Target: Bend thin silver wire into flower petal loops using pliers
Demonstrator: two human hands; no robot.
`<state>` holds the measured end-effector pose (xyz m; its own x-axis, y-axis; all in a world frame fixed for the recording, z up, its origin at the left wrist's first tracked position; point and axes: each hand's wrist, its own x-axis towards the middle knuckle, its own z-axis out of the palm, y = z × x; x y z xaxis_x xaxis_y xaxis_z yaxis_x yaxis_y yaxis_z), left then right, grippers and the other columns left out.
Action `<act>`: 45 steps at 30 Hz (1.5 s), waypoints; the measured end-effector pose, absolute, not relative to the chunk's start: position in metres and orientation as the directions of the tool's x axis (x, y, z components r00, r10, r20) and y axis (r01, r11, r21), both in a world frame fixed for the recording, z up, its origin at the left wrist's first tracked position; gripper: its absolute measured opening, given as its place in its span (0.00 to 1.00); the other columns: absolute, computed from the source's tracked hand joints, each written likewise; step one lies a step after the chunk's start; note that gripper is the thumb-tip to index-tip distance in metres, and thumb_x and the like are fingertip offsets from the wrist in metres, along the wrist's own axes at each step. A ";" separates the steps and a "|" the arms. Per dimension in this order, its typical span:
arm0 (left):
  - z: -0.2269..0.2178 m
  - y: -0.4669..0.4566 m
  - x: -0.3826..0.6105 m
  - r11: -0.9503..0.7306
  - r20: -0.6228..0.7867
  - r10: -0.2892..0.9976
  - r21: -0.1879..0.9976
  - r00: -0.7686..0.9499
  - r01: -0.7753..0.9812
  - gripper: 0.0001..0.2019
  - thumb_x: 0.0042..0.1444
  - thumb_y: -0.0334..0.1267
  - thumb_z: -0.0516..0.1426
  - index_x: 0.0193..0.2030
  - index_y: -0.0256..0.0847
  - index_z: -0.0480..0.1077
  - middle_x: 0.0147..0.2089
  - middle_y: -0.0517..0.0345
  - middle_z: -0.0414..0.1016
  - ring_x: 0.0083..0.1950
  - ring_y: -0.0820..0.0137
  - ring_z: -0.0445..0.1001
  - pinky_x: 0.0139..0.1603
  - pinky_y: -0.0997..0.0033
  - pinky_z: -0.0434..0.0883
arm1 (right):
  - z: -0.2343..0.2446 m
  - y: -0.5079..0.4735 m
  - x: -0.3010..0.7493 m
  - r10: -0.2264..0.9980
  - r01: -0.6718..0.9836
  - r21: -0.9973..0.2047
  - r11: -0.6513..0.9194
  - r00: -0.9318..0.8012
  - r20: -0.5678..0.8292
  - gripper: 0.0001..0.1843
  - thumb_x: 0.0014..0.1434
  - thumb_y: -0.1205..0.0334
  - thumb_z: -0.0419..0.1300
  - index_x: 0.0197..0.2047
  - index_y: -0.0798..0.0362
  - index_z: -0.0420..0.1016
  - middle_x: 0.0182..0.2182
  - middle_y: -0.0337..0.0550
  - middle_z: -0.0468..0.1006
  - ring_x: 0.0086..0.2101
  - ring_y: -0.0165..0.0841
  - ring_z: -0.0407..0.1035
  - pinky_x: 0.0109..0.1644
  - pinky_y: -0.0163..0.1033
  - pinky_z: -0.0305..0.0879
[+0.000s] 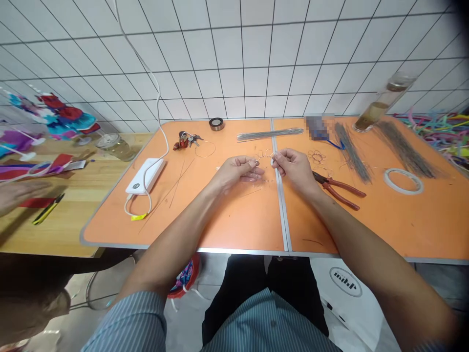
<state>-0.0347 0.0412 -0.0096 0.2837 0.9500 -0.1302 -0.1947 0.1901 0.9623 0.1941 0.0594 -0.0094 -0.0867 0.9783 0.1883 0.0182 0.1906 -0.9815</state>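
My left hand (237, 172) is closed, thumb against the fingers, on a thin bent wire (264, 153) above the orange table. The other end of this wire is pinched in my right hand (292, 165), just over the table's metal seam. Loops of fine wire show around my left fingers, but their full shape is too thin to make out. A flower-shaped wire piece (317, 157) lies beyond my right hand. Beside my right wrist rest pliers with red handles (339, 189). A bundle of straight wires (270, 134) lies flat behind both hands.
On the right are more wire bundles (353, 151), a white ring-shaped coil (403, 181) and a tilted glass bottle (384, 102). On the left lie a white power bank (145, 176) with cable, keys (193, 139) and a tape roll (216, 124). Another person's hand (20, 195) is at the neighbouring wooden table.
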 end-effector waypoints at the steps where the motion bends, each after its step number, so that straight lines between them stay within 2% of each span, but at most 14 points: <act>1: -0.010 0.042 -0.035 0.194 -0.129 0.948 0.958 0.290 -0.211 0.22 0.57 0.49 0.76 0.47 0.33 0.82 0.45 0.41 0.90 0.41 0.63 0.89 0.45 0.66 0.84 | -0.010 0.061 0.194 0.978 0.007 -0.981 0.193 -0.077 0.192 0.22 0.60 0.41 0.76 0.34 0.51 0.81 0.27 0.40 0.82 0.22 0.26 0.65 0.26 0.34 0.64; 6: -0.013 0.047 -0.036 0.191 -0.112 0.952 0.945 0.286 -0.267 0.18 0.60 0.43 0.74 0.48 0.33 0.81 0.47 0.38 0.90 0.44 0.60 0.90 0.47 0.64 0.85 | -0.011 0.065 0.196 0.976 -0.027 -0.977 0.213 -0.038 0.214 0.25 0.58 0.37 0.77 0.34 0.50 0.80 0.28 0.40 0.83 0.23 0.26 0.67 0.26 0.33 0.67; 11: -0.016 0.048 -0.037 0.173 -0.119 0.968 0.956 0.221 -0.238 0.13 0.60 0.38 0.73 0.47 0.32 0.81 0.44 0.39 0.90 0.40 0.62 0.90 0.47 0.65 0.85 | -0.011 0.063 0.196 0.976 -0.039 -0.976 0.213 -0.045 0.215 0.24 0.59 0.38 0.77 0.34 0.51 0.80 0.28 0.40 0.83 0.23 0.26 0.67 0.26 0.32 0.68; 16: -0.015 0.047 -0.035 0.177 -0.129 0.969 0.958 0.211 -0.228 0.14 0.60 0.39 0.73 0.47 0.33 0.80 0.42 0.40 0.89 0.38 0.62 0.90 0.45 0.66 0.85 | -0.009 0.062 0.195 0.974 -0.052 -0.974 0.219 -0.052 0.221 0.24 0.60 0.38 0.76 0.35 0.50 0.80 0.28 0.39 0.83 0.21 0.25 0.65 0.24 0.32 0.66; 20: -0.013 0.048 -0.036 0.149 -0.113 0.979 0.963 0.169 -0.223 0.12 0.62 0.39 0.71 0.47 0.34 0.80 0.42 0.42 0.90 0.39 0.65 0.90 0.42 0.70 0.84 | -0.008 0.061 0.194 0.978 -0.081 -0.979 0.187 -0.083 0.194 0.24 0.61 0.37 0.74 0.38 0.51 0.81 0.29 0.40 0.84 0.21 0.25 0.67 0.23 0.32 0.67; 28: -0.013 0.046 -0.035 0.167 -0.128 0.976 0.960 0.178 -0.225 0.15 0.63 0.42 0.72 0.50 0.35 0.80 0.44 0.44 0.89 0.40 0.64 0.90 0.42 0.69 0.84 | -0.009 0.058 0.191 0.980 -0.071 -0.980 0.187 -0.061 0.192 0.21 0.60 0.42 0.77 0.35 0.50 0.80 0.29 0.40 0.84 0.22 0.26 0.70 0.25 0.32 0.70; 31: -0.016 0.044 -0.032 0.179 -0.129 0.962 0.964 0.242 -0.196 0.14 0.61 0.41 0.73 0.46 0.34 0.80 0.45 0.43 0.89 0.44 0.61 0.90 0.45 0.69 0.84 | -0.010 0.058 0.191 0.977 -0.097 -0.975 0.199 -0.054 0.205 0.20 0.60 0.43 0.77 0.36 0.50 0.80 0.29 0.39 0.83 0.23 0.25 0.70 0.26 0.31 0.71; 34: -0.017 0.043 -0.030 0.148 -0.102 0.969 0.968 0.226 -0.201 0.12 0.60 0.39 0.73 0.43 0.33 0.80 0.42 0.45 0.89 0.43 0.61 0.90 0.45 0.69 0.83 | -0.011 0.059 0.191 0.980 -0.140 -0.973 0.183 -0.052 0.192 0.20 0.59 0.43 0.78 0.36 0.51 0.80 0.28 0.38 0.83 0.22 0.25 0.70 0.25 0.31 0.70; 37: -0.016 0.042 -0.028 0.143 -0.099 0.977 0.962 0.191 -0.233 0.13 0.60 0.39 0.73 0.46 0.34 0.80 0.41 0.46 0.89 0.42 0.62 0.90 0.45 0.68 0.83 | -0.012 0.060 0.191 0.983 -0.161 -0.973 0.167 -0.049 0.177 0.21 0.57 0.43 0.79 0.36 0.50 0.80 0.28 0.38 0.83 0.22 0.25 0.69 0.25 0.31 0.70; 40: -0.016 0.040 -0.025 0.181 -0.123 0.968 0.947 0.220 -0.264 0.16 0.60 0.42 0.74 0.49 0.35 0.80 0.45 0.44 0.89 0.42 0.62 0.90 0.45 0.66 0.84 | -0.011 0.061 0.191 0.983 -0.178 -0.968 0.177 -0.024 0.184 0.23 0.57 0.41 0.78 0.37 0.50 0.80 0.28 0.38 0.83 0.23 0.25 0.69 0.25 0.30 0.70; 45: -0.018 0.040 -0.023 0.201 -0.136 0.960 0.942 0.243 -0.267 0.17 0.58 0.44 0.75 0.45 0.34 0.81 0.46 0.42 0.89 0.42 0.64 0.89 0.45 0.69 0.83 | -0.011 0.061 0.190 0.982 -0.210 -0.960 0.185 -0.002 0.189 0.25 0.55 0.38 0.80 0.36 0.50 0.80 0.28 0.38 0.83 0.23 0.25 0.69 0.25 0.31 0.71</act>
<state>-0.0229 0.0396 -0.0179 0.2431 0.9604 -0.1359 -0.2674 0.2011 0.9424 0.1904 0.0610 -0.0109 -0.0023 0.9819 0.1892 -0.2096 0.1845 -0.9602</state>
